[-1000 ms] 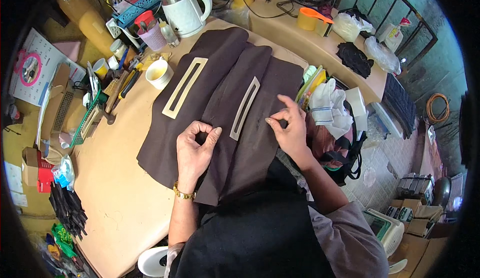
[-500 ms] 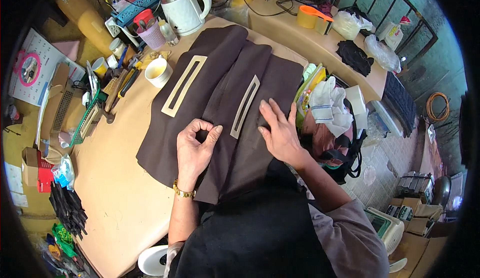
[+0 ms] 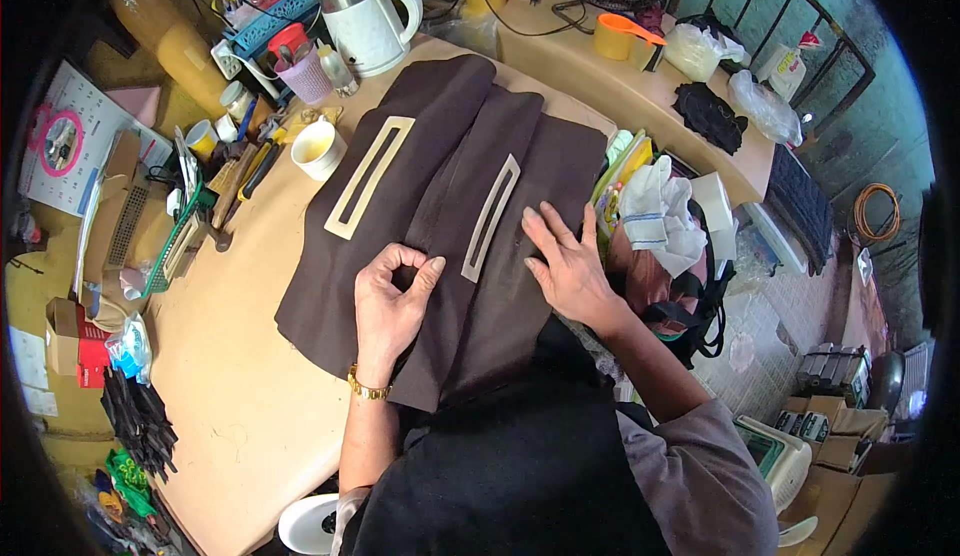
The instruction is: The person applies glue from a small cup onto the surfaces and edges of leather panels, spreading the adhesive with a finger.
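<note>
Dark brown fabric (image 3: 340,266) lies over the table in front of me, with raised folds running lengthwise through its middle. Two narrow, pale rectangular frames with long slots rest on it: a cream one (image 3: 345,218) on the left part and a greyer one (image 3: 478,256) nearer the centre. My left hand (image 3: 392,301), with a gold watch band at the wrist, is closed, thumb and forefinger pinching a fold of the fabric. My right hand (image 3: 572,274) lies flat with fingers spread on the fabric, just right of the greyer frame.
A white cup (image 3: 319,152), hand tools (image 3: 262,164) and a white kettle (image 3: 366,24) stand along the table's far left. A bag heaped with cloths (image 3: 660,216) sits right of the fabric. Behind is a ledge (image 3: 540,41) with plastic bags and an orange scoop (image 3: 615,36).
Almost nothing differs. My right hand has shifted very slightly right and down on the fabric; my left hand keeps its pinch, and both frames stay in place.
</note>
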`<state>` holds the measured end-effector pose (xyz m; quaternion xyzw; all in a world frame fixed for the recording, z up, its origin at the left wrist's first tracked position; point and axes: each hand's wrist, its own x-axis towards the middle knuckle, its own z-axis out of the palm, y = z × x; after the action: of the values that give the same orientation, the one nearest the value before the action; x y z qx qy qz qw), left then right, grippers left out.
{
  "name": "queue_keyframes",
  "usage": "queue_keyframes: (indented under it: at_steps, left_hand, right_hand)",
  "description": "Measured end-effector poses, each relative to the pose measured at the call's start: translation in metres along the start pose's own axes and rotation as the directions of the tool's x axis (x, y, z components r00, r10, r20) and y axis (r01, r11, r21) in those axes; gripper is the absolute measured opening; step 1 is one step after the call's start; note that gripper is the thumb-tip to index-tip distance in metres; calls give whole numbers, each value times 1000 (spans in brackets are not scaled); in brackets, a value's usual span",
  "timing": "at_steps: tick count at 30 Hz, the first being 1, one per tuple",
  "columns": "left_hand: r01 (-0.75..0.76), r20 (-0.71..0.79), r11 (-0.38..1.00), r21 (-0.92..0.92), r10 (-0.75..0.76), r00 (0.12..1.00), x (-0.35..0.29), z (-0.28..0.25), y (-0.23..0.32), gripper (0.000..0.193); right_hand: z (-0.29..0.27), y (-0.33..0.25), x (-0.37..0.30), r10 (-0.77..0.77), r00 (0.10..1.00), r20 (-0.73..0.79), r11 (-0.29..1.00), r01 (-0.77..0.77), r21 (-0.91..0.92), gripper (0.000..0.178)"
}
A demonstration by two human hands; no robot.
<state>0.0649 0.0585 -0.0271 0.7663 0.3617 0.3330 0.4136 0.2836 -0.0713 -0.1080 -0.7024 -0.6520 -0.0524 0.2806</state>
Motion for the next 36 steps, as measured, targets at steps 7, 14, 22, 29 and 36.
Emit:
queue_keyframes:
  at_steps: [7,14,22,29,36]
  left_hand:
    - [6,5,1000,4,-6,1000,0,0,-1,23]
    - [17,10,1000,11,-17,1000,0,0,0,23]
    - [-5,6,1000,3,5,1000,1,0,-2,24]
    - [7,53,1000,-30,-5,999,-1,-2,3,20]
    - [13,138,999,-41,-7,990,-11,5,5,7]
  right_hand:
    - [2,-14,-13,-155,987,-32,967,158,197,61]
    - [-2,-13,-9,-150,989,15,984,147,104,62]
    - [-1,-14,-4,-88,996,34,996,87,24,63]
    - [-5,-13,-8,-242,970,22,967,243,-74,49]
    - [-10,-21,-4,454,891,-11,616,-305,727,59]
